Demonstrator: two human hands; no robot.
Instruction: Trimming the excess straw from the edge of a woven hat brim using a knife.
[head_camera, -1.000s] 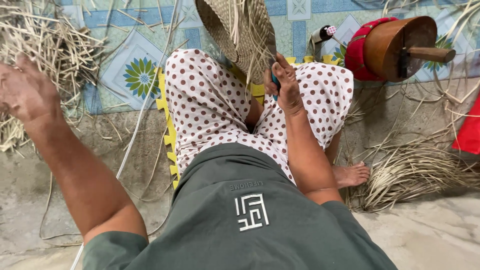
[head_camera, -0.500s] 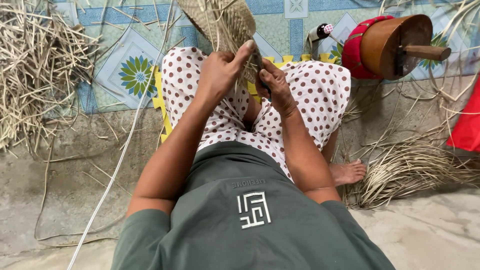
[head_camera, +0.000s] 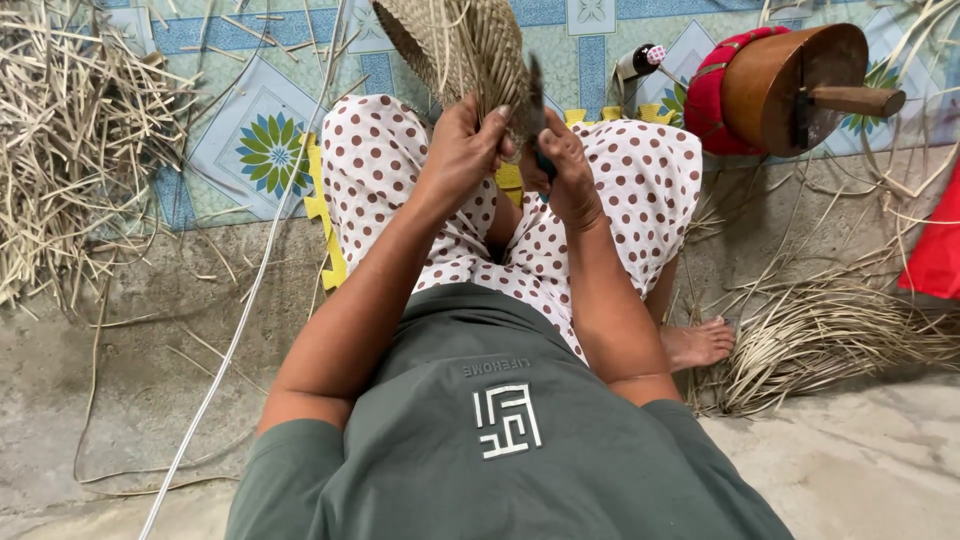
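We held a half-woven straw piece (head_camera: 455, 45) at the upper middle of the frame, above our spotted lap (head_camera: 610, 180). Our left hand (head_camera: 462, 150) was clamped on its lower edge, fingers curled around a bunch of loose strands. Our right hand (head_camera: 568, 175) sat just beside the left, touching the same edge, closed around a dark, slim tool (head_camera: 537, 100) that pointed upward into the weave; what kind of tool it was, we could not tell. The woven piece lay directly above both hands, its long axis running up and slightly left toward the top edge, so both hands were equally near. A heap of dry straw (head_camera: 70, 140) filled the upper left, more straw (head_camera: 830, 340) fanned at the right, and a red and brown drum-like thing (head_camera: 790, 90) lay at the upper right on the patterned mat (head_camera: 250, 150).
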